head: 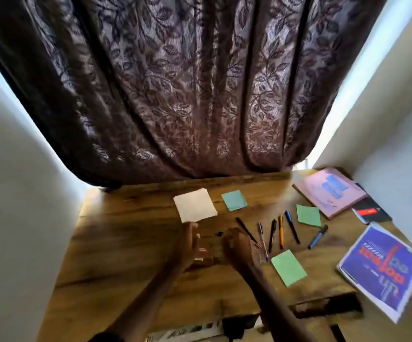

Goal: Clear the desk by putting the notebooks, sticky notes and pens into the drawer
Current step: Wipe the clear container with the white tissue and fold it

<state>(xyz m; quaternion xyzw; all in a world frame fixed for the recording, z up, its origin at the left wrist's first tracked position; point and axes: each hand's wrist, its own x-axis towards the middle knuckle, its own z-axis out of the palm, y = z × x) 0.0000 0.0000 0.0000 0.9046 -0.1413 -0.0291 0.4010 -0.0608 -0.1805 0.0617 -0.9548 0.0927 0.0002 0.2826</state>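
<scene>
Motion blurs both hands over the middle of the wooden desk. My left hand has straight fingers above a small reddish-brown object. My right hand is curled, knuckles up, beside the lower end of a black pen; whether it holds anything is hidden. Several more pens lie fanned to the right, with a blue pen apart. A white sticky pad, a teal one and two green ones lie flat. A pink notebook, a black one and a purple one sit at the right.
A dark patterned curtain hangs behind the desk and touches its back edge. White walls close in on both sides. A dark gap shows under the desk's front right edge. A tiny black piece lies between my hands.
</scene>
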